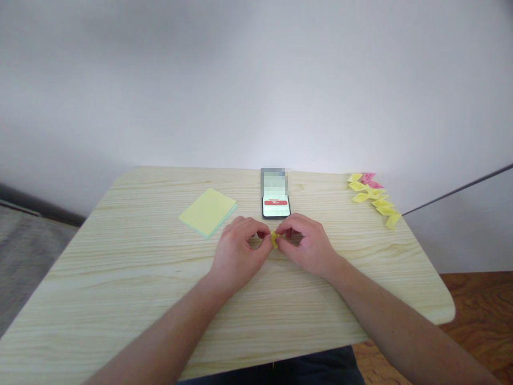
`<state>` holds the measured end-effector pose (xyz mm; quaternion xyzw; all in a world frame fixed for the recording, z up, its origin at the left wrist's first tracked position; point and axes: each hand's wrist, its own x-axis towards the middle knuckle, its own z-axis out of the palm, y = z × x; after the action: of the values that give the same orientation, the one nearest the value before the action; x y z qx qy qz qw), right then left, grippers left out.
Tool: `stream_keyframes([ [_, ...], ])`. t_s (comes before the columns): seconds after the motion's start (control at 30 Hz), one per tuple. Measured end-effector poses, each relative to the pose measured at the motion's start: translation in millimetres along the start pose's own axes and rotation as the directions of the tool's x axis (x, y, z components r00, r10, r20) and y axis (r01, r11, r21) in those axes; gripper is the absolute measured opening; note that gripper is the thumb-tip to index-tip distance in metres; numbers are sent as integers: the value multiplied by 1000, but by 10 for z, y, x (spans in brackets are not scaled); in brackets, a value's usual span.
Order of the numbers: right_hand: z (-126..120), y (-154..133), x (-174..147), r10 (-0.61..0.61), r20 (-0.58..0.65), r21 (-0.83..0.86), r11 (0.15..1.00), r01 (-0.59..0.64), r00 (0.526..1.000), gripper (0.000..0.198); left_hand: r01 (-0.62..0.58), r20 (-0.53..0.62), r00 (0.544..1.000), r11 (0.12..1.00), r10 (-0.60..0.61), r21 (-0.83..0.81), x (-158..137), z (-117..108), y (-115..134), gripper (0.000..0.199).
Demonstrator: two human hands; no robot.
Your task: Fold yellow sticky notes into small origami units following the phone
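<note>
A small folded piece of yellow paper [274, 240] is pinched between my two hands, just in front of the phone. My left hand [241, 250] has its thumb and forefinger closed at the paper's left edge. On the other side, my right hand [306, 245] grips it between thumb and fingers. Much of the paper is hidden by the fingertips, so its full shape cannot be made out. The smartphone [276, 211] lies with its screen lit, a red bar across the lower part.
Left of the phone lies a stack of square paper [207, 212], yellow on top with green beneath. Several folded yellow paper pieces [360, 197] and pink ones [374, 185] lie along the right edge of the wooden table [132, 256]. A white wall [256, 85] rises behind.
</note>
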<state>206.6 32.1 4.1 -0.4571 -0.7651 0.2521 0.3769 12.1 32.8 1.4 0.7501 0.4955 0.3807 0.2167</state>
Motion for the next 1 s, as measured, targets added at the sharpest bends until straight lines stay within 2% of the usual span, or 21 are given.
stream_keyframes([
  [0.2,-15,24,-4,33,-9,-5,999,-33,999,13,-23,21,1000,999,23,33,-11,4,-20,14],
  [0.53,-61,70,4,32,53,-50,998,-29,998,19,-35,105,994,989,20,140,-8,-32,-7,20],
  [0.73,-60,50,9,40,70,-76,996,-35,997,10,-71,131,990,984,50,164,-10,-34,0,19],
  [0.87,-73,29,10,54,52,-16,998,-53,997,8,-120,118,987,984,105,132,-18,-22,-20,18],
  [1.0,-86,5,10,175,42,132,975,-179,984,6,-213,60,976,973,209,88,-35,-16,-28,18],
])
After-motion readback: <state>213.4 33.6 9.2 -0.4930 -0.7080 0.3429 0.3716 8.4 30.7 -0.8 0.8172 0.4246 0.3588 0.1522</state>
